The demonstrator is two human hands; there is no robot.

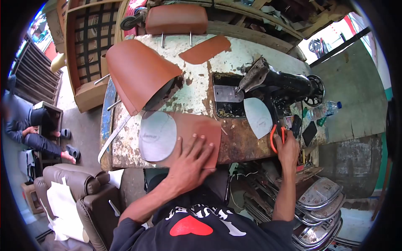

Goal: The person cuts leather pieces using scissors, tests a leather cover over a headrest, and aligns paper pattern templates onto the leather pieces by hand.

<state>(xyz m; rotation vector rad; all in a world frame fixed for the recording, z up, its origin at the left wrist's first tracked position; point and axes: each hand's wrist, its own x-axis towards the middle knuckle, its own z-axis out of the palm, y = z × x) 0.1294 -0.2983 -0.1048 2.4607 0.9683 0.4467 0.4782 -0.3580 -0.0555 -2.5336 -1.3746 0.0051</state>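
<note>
My left hand (pixel 190 161) lies flat with fingers spread on a sheet of brown leather (pixel 201 125) at the table's front edge. A white rounded piece (pixel 158 136) with faint writing rests on the leather's left side. On the right, my right hand (pixel 288 150) is closed on orange-handled scissors (pixel 274 140), whose dark blades point away from me over the table. Just left of the blades is a second white piece (pixel 257 117), pointed at its near end. A brown leather headrest cover (pixel 140 73) stands open-ended behind the sheet.
A black sewing machine (pixel 284 85) stands at the table's right, beside a plastic bottle (pixel 324 110). A finished headrest (pixel 176 19) and a leather offcut (pixel 206 49) lie at the back. A brown armchair (pixel 69 180) is at left; another person (pixel 31 127) sits beyond.
</note>
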